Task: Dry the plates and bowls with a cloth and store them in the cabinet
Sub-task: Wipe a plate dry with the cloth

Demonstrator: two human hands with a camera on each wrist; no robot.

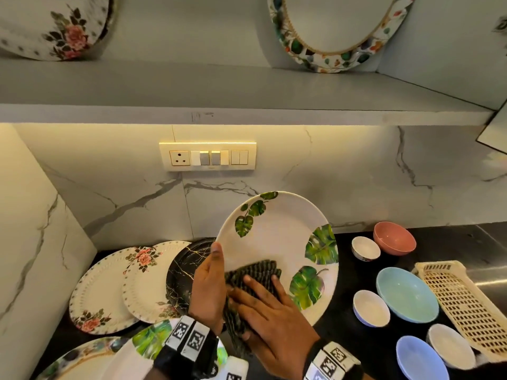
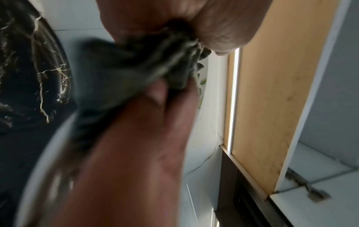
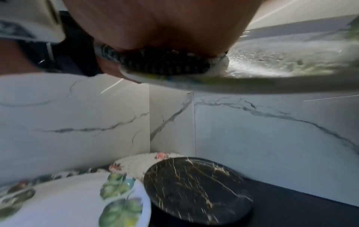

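A white plate with green leaf prints is held tilted above the black counter. My left hand grips its left rim, thumb on the front face. My right hand lies flat on a dark striped cloth, fingers straight, pressing it against the plate's lower face. Part of the cloth hangs down below the rim. In the left wrist view the cloth bunches between both hands. The right wrist view shows my palm on the cloth over the wet-looking plate.
On the counter at left lie two floral plates, a black marbled plate and another leaf plate. At right stand several bowls, among them pink and light blue, beside a cream basket. A shelf overhead holds leaning plates.
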